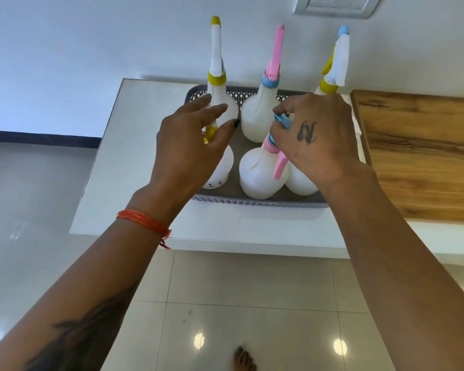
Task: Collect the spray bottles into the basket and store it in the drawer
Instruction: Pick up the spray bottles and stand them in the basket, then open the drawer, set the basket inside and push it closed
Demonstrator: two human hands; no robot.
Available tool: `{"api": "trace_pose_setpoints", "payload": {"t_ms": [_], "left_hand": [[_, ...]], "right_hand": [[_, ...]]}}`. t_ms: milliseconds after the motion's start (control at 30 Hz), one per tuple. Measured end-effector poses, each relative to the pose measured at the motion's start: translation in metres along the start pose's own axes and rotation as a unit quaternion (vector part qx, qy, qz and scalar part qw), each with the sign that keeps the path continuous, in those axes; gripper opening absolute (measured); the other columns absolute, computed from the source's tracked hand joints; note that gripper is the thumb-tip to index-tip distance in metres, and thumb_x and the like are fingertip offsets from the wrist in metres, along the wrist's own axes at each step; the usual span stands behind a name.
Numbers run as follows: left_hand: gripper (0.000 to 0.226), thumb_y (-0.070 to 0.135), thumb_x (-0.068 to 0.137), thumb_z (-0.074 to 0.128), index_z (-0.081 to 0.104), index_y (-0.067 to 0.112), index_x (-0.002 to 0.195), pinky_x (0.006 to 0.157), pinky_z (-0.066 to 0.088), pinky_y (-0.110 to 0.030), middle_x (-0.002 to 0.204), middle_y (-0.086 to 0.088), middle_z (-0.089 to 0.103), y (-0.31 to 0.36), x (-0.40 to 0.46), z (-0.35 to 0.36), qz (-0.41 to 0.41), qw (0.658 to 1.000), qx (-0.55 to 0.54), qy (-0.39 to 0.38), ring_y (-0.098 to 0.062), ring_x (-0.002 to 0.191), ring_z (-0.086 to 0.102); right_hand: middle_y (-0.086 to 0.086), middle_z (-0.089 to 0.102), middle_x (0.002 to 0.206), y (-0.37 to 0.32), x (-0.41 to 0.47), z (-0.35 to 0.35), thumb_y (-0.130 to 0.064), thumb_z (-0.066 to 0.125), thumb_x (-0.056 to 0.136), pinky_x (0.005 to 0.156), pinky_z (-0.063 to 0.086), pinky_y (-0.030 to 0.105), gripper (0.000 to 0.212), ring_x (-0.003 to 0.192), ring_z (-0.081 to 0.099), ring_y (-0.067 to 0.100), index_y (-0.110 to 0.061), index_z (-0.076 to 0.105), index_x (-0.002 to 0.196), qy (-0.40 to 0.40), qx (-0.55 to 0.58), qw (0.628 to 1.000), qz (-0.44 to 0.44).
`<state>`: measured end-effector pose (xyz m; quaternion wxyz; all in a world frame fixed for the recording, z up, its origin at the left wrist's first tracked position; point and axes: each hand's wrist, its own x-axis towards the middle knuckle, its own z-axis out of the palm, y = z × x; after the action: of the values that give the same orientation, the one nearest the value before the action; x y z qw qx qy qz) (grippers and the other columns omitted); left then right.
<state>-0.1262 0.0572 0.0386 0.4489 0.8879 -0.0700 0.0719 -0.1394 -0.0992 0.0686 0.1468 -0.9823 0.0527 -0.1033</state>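
The white counter (134, 183) carries everything, and the grey basket (252, 200) sits on it, just left of a wooden board (423, 156). Taking the basket as the landmark: six spray bottles stand upright inside it, three along its far wall and three along its near wall. The far row has a yellow-collared bottle (217, 76) at the left, a pink-headed bottle (263, 113) in the middle and a blue-tipped bottle (338, 57) at the right.

The left hand (188, 145) hovers over the near-left bottle (217, 172), fingers spread and only loosely curved, its thumb near the yellow head; whether it touches is hard to tell. The right hand (316, 137) is over the near row, fingertips pinched on the blue nozzle of the near-middle bottle (257, 175).

Collecting looks finished, with the bottles being settled. Next, I judge, both hands should take the basket by its side walls and carry it level to the drawer, which is out of view.
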Motion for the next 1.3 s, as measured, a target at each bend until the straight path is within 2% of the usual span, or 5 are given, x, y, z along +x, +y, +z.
{"api": "trace_pose_setpoints", "payload": {"t_ms": [600, 800, 900, 1100, 1300], "left_hand": [[0.058, 0.052, 0.085, 0.055, 0.046, 0.027, 0.135, 0.104, 0.043, -0.044, 0.152, -0.002, 0.033, -0.009, -0.019, -0.004, 0.008, 0.999, -0.005, 0.036, -0.017, 0.136, 0.038], [0.031, 0.05, 0.088, 0.05, 0.046, 0.048, 0.119, 0.079, 0.045, -0.006, 0.134, 0.005, 0.05, -0.048, -0.117, 0.017, -0.12, 0.982, -0.087, 0.12, -0.003, 0.112, 0.054], [0.054, 0.053, 0.086, 0.047, 0.04, 0.028, 0.133, 0.092, 0.047, -0.028, 0.139, 0.0, 0.045, -0.078, -0.164, 0.043, -0.346, 0.924, -0.125, 0.102, -0.016, 0.119, 0.051], [0.073, 0.065, 0.089, 0.031, 0.016, 0.024, 0.148, 0.11, 0.028, -0.057, 0.157, -0.008, 0.019, -0.124, -0.173, 0.082, -0.636, 0.627, -0.425, 0.149, -0.035, 0.142, 0.023], [0.079, 0.071, 0.086, 0.018, 0.009, 0.024, 0.149, 0.114, 0.009, -0.062, 0.159, -0.009, 0.008, -0.167, -0.151, 0.114, -0.646, 0.507, -0.548, 0.161, -0.038, 0.145, 0.007]], "right_hand": [[0.005, 0.069, 0.095, 0.0, -0.032, -0.012, -0.063, 0.043, 0.085, 0.063, 0.032, 0.025, 0.052, 0.089, 0.063, 0.025, -0.022, 0.059, 0.112, 0.157, -0.025, 0.987, 0.034], [-0.009, 0.066, 0.076, 0.029, -0.15, 0.032, -0.041, 0.055, 0.088, 0.053, 0.042, 0.005, 0.017, 0.065, 0.061, 0.0, -0.027, 0.064, 0.086, 0.113, 0.243, 0.943, 0.197], [0.005, 0.07, 0.09, 0.04, -0.196, 0.089, -0.032, 0.062, 0.085, 0.059, 0.047, 0.022, 0.004, 0.075, 0.062, 0.011, -0.027, 0.064, 0.085, -0.026, 0.414, 0.791, 0.45], [0.019, 0.058, 0.115, 0.057, -0.199, 0.168, -0.045, 0.043, 0.094, 0.077, 0.048, 0.041, 0.045, 0.099, 0.057, 0.03, -0.006, 0.053, 0.115, 0.027, 0.639, 0.335, 0.692], [0.02, 0.029, 0.148, 0.081, -0.175, 0.23, -0.06, 0.031, 0.091, 0.102, 0.034, 0.052, 0.067, 0.134, 0.031, 0.038, -0.015, 0.029, 0.141, 0.036, 0.67, 0.274, 0.689]]}}
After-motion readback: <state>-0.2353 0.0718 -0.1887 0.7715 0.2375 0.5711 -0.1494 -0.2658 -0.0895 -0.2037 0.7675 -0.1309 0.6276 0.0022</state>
